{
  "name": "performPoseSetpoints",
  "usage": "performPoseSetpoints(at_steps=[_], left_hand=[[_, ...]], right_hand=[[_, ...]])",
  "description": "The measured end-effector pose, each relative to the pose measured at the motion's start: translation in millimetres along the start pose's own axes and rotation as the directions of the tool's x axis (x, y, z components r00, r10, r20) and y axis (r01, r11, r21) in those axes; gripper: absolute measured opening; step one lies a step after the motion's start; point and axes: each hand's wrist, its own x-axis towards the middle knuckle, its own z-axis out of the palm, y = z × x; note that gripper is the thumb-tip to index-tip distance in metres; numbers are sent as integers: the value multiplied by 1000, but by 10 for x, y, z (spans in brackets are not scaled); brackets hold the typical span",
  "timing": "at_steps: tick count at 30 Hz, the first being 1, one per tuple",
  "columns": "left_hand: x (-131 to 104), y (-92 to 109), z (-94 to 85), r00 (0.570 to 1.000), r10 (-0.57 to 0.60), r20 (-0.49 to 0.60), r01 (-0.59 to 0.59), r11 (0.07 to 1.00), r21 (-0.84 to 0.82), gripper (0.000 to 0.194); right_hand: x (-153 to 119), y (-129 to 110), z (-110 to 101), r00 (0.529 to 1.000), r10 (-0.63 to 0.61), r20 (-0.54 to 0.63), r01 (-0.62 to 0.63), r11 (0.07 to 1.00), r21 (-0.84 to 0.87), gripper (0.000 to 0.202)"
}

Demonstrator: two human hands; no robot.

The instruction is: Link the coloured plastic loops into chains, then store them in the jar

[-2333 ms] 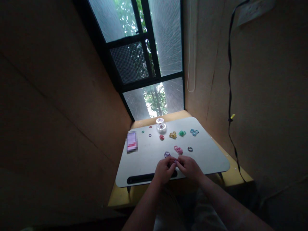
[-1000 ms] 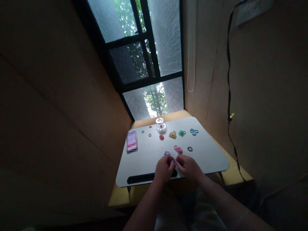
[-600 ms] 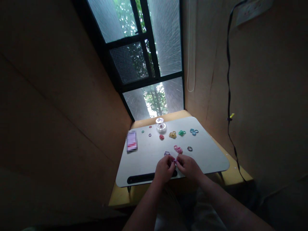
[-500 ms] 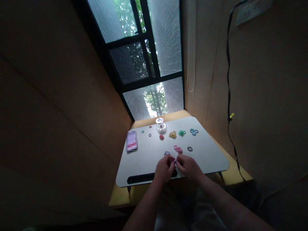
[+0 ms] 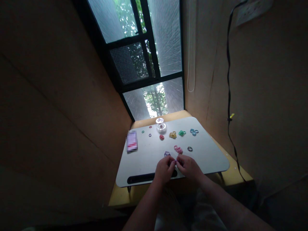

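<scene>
Our window [image 5: 170,38] stands beyond the white desk [image 5: 144,160]. Over its near side our left hand [image 5: 165,168] and right hand [image 5: 189,166] nearly touch, both closed. The blurred slab [image 5: 132,141] lies left, the clear tub [image 5: 161,128] far, the pink bands [image 5: 178,149] just beyond our hands. Between our hands we pinch a purple band [image 5: 175,161], mostly hidden.
</scene>
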Motion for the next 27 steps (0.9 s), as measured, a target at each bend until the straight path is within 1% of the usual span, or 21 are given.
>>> performPoseSetpoints(at_steps=[7, 12, 27], left_hand=[[3, -10, 16, 1000, -7, -3, 7, 1000, 29, 16], [3, -2, 18, 1000, -7, -17, 7, 999, 37, 13], [6, -9, 14, 1000, -12, -5, 12, 998, 54, 13]], right_hand=[[5, -1, -3, 1000, -7, -7, 7, 1000, 18, 18], [1, -22, -14, 1000, 5, -9, -5, 1000, 22, 18], [-1, -2, 2, 1000, 2, -3, -2, 1000, 11, 19]])
